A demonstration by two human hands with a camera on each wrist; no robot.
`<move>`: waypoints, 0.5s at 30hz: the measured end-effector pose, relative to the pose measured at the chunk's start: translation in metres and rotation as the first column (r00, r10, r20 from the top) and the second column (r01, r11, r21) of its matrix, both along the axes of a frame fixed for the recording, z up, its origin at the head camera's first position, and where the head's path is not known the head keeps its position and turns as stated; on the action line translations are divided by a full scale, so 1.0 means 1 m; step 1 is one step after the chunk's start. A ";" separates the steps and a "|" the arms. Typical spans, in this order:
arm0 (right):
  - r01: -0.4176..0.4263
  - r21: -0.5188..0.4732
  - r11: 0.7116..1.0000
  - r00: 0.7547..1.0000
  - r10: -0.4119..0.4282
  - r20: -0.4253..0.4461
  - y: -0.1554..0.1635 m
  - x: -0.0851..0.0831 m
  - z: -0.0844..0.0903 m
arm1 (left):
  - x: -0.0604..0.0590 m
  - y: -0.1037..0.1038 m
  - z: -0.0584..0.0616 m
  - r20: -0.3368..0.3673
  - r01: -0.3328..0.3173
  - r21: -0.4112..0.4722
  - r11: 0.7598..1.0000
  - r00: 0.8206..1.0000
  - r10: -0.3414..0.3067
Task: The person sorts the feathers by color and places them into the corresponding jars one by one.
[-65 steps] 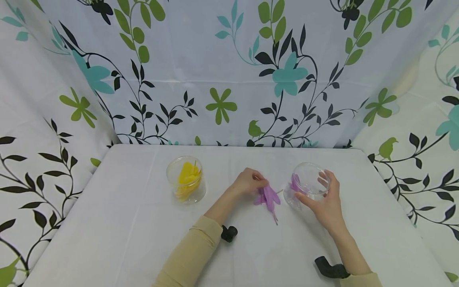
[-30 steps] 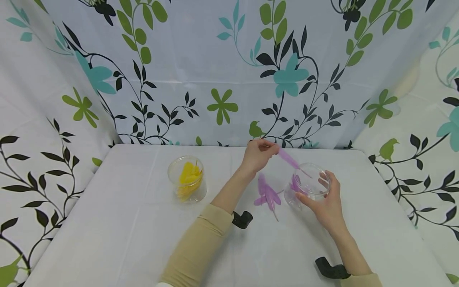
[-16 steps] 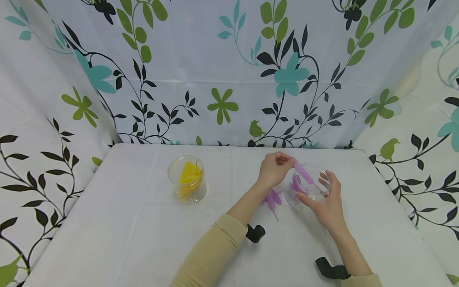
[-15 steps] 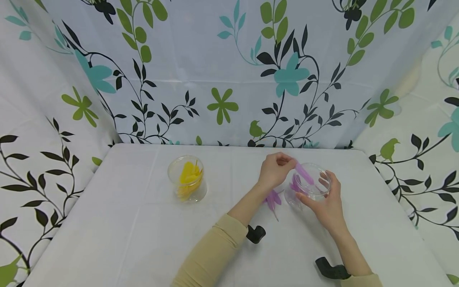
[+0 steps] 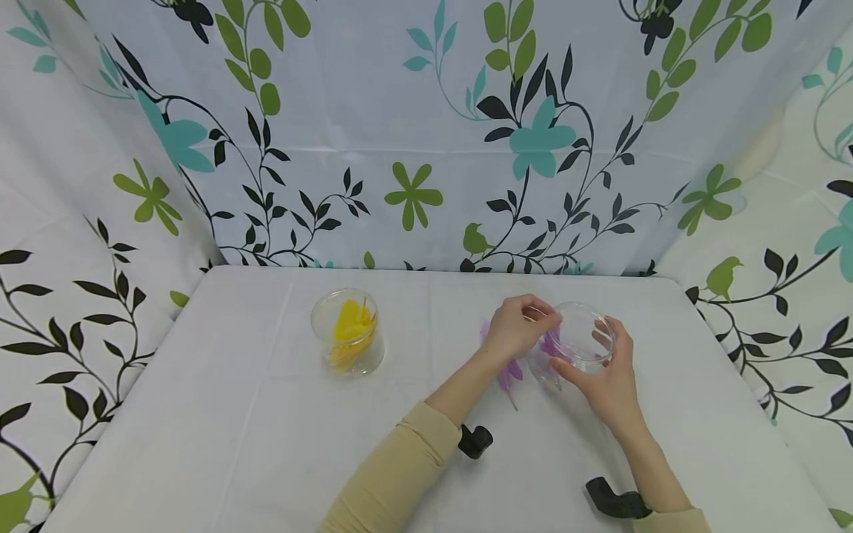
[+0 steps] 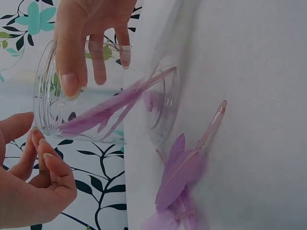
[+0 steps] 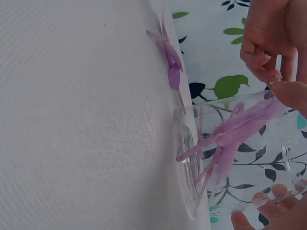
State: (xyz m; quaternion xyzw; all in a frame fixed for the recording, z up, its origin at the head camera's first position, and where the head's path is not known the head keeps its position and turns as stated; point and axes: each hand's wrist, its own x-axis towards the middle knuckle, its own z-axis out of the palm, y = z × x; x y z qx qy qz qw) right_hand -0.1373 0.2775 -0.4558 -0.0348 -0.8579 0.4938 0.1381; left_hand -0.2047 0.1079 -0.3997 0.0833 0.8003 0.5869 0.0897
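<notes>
My right hand (image 5: 606, 370) grips a clear glass jar (image 5: 543, 366) around its rim end, thumb on the near side. Inside the jar stand several purple feathers (image 7: 244, 124), their quills down at its bottom. At the jar's mouth is my left hand (image 5: 523, 326), its fingertips loosely curled beside the rim with no feather between them. In the left wrist view, a feather tip (image 6: 72, 127) lies just inside the glass near those fingers. More purple feathers (image 6: 180, 177) lie loose on the white cloth by the jar, partly hidden by the left hand in the head view.
A second glass jar (image 5: 373, 360) holding yellow feathers (image 5: 353, 326) stands to the left on the white table (image 5: 253, 429). Behind the table's far edge hangs a leaf-patterned curtain (image 5: 373, 111). Black wrist devices (image 5: 616, 500) sit at both wrists.
My left hand lifted a purple feather from the pile, brought it right to the jar and lowered it in; the feather has left its fingers. The right hand stayed on the jar.
</notes>
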 end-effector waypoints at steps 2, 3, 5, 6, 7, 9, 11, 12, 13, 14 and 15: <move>0.002 0.000 1.000 1.000 -0.002 0.006 0.000 0.000 0.000 | -0.001 -0.003 -0.003 0.021 0.003 0.027 1.000 1.000 -0.004; 0.003 0.002 1.000 1.000 -0.003 0.008 0.000 0.000 0.000 | -0.001 -0.006 -0.004 0.028 0.005 0.039 0.999 1.000 -0.006; 0.005 0.002 1.000 1.000 -0.005 0.006 0.000 0.000 0.001 | -0.004 -0.013 -0.009 0.038 0.008 0.070 0.997 0.999 -0.010; 0.006 0.003 1.000 1.000 -0.006 0.004 0.000 0.000 0.001 | -0.006 -0.017 -0.011 0.043 0.010 0.091 0.996 0.999 -0.014; 0.006 0.005 1.000 1.000 -0.007 0.003 0.000 0.000 0.001 | -0.007 -0.021 -0.013 0.050 0.011 0.108 0.994 0.999 -0.017; 0.006 0.012 1.000 1.000 -0.006 0.002 0.000 0.000 0.001 | -0.011 -0.031 -0.018 0.060 0.007 0.126 0.992 0.998 -0.014; 0.005 0.014 1.000 1.000 -0.005 0.004 0.000 0.000 0.002 | -0.014 -0.040 -0.023 0.071 -0.003 0.125 0.992 0.997 -0.006; 0.002 0.016 1.000 1.000 -0.002 0.006 0.000 0.001 0.002 | -0.015 -0.045 -0.026 0.073 -0.010 0.112 0.994 0.997 0.002; 0.001 0.016 1.000 1.000 -0.001 0.006 0.000 0.001 0.002 | -0.017 -0.049 -0.029 0.068 -0.019 0.085 0.996 0.998 0.014; 0.000 0.017 1.000 1.000 0.000 0.008 0.000 0.001 0.002 | -0.018 -0.053 -0.032 0.061 -0.028 0.054 0.998 0.998 0.025; 0.000 0.016 1.000 1.000 0.000 0.008 0.000 0.001 0.002 | -0.019 -0.057 -0.035 0.063 -0.037 0.025 0.999 0.997 0.036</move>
